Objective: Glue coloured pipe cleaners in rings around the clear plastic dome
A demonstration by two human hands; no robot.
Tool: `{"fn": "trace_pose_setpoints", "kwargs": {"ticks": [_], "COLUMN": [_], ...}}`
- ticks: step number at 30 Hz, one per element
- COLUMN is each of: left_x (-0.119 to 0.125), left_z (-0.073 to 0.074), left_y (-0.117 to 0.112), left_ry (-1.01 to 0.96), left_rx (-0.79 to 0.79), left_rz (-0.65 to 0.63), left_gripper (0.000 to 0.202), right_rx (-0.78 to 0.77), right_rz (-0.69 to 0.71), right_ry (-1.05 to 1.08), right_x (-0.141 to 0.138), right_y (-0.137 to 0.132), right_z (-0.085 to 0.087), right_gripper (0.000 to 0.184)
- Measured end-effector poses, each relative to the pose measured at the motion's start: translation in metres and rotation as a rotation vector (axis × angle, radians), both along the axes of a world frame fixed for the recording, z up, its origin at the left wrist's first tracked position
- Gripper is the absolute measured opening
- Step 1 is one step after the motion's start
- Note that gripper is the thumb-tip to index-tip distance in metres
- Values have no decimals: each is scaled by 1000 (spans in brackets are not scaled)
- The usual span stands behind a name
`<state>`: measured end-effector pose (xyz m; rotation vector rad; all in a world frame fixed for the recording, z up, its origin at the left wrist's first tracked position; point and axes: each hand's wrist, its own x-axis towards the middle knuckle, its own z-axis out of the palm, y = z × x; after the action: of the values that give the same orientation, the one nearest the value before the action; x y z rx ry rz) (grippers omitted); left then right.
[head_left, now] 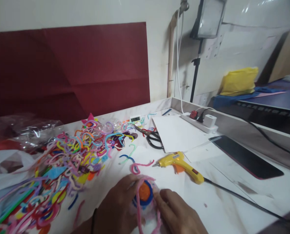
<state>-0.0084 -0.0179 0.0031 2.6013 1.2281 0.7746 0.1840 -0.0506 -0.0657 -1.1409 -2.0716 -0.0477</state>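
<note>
At the table's near edge, both hands are around a small pale craft piece with a blue ring and a fuzzy orange middle. A pink pipe cleaner runs over its top and down its front. My left hand is closed round the left side of the piece. From the right, my right hand presses bent fingers and thumb against it. The underside of the piece is hidden by the hands and the frame's edge. Just beyond lie a loose curled pink pipe cleaner and a yellow hot glue gun.
A heap of coloured pipe cleaners spreads over the left side, near clear plastic wrapping. Black-handled scissors, a white card, a power strip and a dark phone lie farther back. The glue gun's cord crosses the right side.
</note>
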Motion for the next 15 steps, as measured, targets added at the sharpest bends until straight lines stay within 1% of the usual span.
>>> {"fn": "trace_pose_setpoints", "kwargs": {"ticks": [2, 4, 5, 8, 11, 13, 14, 15], "left_x": [1, 1, 0, 0, 5, 10, 13, 15], "left_z": [-6, -12, -15, -20, -19, -17, -17, -16], "left_y": [-6, -10, -11, -10, -8, -6, -6, -6], "left_ry": [-13, -12, 6, -7, -2, -17, -29, -40], "left_rx": [-6, -25, -33, 29, -5, -2, 16, 42], "left_rz": [80, 130, 119, 90, 132, 162, 158, 138], "left_gripper": [81, 84, 85, 85, 70, 60, 56, 53], "right_rx": [-66, -110, -118, -116, -115, -156, -226, -247], "right_rz": [42, 75, 83, 82, 80, 97, 126, 153], "right_ry": [-4, -2, -1, 6, 13, -4, -40, -56], "right_x": [3, 6, 7, 7, 9, 12, 14, 17], "right_y": [0, 1, 1, 2, 7, 13, 16, 19], "right_z": [4, 6, 6, 8, 18, 30, 36, 42], "right_gripper": [37, 36, 36, 35, 33, 26, 23, 21]}}
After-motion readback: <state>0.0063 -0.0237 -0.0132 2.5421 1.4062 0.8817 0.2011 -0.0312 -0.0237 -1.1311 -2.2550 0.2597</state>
